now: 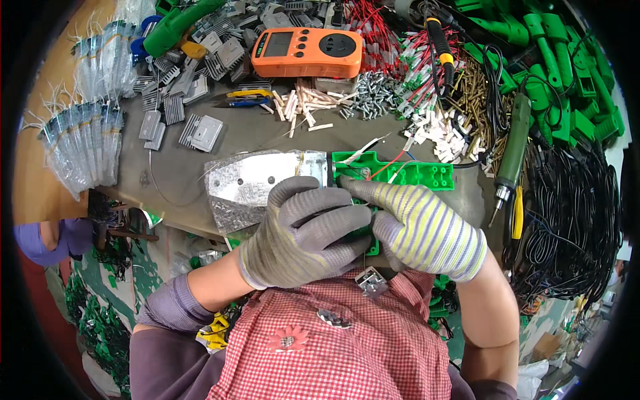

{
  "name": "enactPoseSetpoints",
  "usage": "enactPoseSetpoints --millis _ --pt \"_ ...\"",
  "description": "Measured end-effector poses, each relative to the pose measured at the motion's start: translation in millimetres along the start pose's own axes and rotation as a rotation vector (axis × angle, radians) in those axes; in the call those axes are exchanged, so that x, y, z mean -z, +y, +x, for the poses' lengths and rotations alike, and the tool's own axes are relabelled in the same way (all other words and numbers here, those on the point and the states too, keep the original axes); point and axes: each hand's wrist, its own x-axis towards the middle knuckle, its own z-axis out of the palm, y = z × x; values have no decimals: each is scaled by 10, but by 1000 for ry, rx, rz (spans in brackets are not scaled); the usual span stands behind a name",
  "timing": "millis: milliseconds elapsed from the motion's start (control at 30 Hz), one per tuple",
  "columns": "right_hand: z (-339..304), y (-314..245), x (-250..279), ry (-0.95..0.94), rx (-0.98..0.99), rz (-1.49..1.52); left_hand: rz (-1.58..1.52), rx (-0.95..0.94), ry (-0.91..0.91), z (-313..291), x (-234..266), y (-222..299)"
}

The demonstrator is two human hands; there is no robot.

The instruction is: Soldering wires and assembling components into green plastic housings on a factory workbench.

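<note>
Wide grey workbench [267, 137] fills the view, and it's crowded along the back and right: a heap of black cables [573, 220] spills down the right edge, green plastic housings [567, 60] are stacked in the far right corner, and a row of clear bags [83, 150] holding small parts, too small to make out, fans along the left edge. No bins or trays here; everything lies loose in piles on the bench. Centre stage, the green plastic shell [413, 175] lies flat near the bench's front edge, with a silver metal plate [250, 180] fixed at its left end and red and white wires [380, 163] crossing its top. The left hand [303, 233], in a grey glove, is curled over the near part of the shell, fingers wrapped and gripping it. The right hand [420, 227], in a yellow and grey striped glove, lies just beside it, touching, index finger stretched out and pressing at the shell where the wires run; whether it pinches anything I cannot tell. Behind, an orange meter [308, 52] sits at the back, finned aluminium heat sinks [193, 80] lie scattered to its left, a green electric screwdriver [513, 150] lies at the right, then white ceramic sleeves [303, 103], a mound of silver screws [373, 93] and brass screws [473, 93].
</note>
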Motion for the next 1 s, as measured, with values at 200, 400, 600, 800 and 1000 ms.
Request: enactPoseSetpoints --millis 200,400,600,800,1000 --pt "-4 -133 13 18 -49 -136 -37 -14 -21 20 6 9" --pt "-182 66 -149 166 119 -305 -208 34 12 60 -31 -9" --pt "-1020 -55 -462 287 -219 -482 -230 56 -85 81 16 -23" --pt "-986 -26 -725 335 -367 203 -283 79 -28 60 13 -26" --pt "-960 -234 -578 609 -193 -49 -301 79 33 17 -55 -38"
